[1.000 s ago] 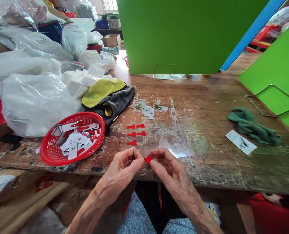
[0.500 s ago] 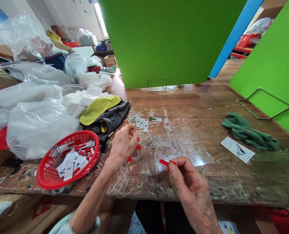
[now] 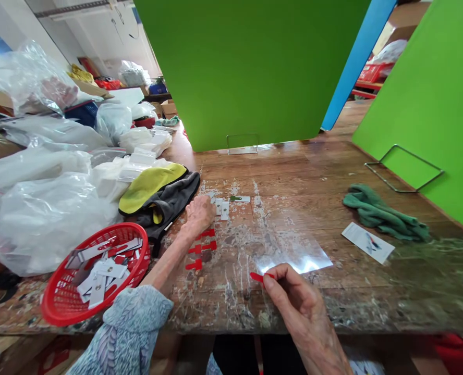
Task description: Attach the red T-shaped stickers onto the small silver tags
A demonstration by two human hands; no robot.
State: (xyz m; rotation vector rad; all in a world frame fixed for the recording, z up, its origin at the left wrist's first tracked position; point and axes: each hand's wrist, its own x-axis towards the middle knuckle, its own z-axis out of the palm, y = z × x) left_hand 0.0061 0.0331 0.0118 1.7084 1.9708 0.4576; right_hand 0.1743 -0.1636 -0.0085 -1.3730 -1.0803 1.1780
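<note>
Between the thumb and fingers of my right hand [image 3: 294, 291] is a small red flat strip with a rounded end [image 3: 256, 277], held above the worn wooden table. My left hand [image 3: 200, 211] reaches forward with its fingers curled down beside several small white cards [image 3: 224, 210]; what its fingertips grip, if anything, is hidden. One white card carries a green strip [image 3: 237, 198]. Several red strips [image 3: 195, 264] lie on the table under and to the right of my left wrist.
A red plastic basket [image 3: 53, 312] with white and red pieces stands at the left. Behind it are a yellow-grey cloth [image 3: 153, 187] and plastic bags [image 3: 51, 219]. Green panels [image 3: 247, 73] rise at the back. A green cloth [image 3: 384, 213] and printed card [image 3: 367, 242] lie at right.
My left hand has moved forward to the white cards, uncovering more of the red strips. My right hand still holds its red strip. The whole view has shifted slightly.
</note>
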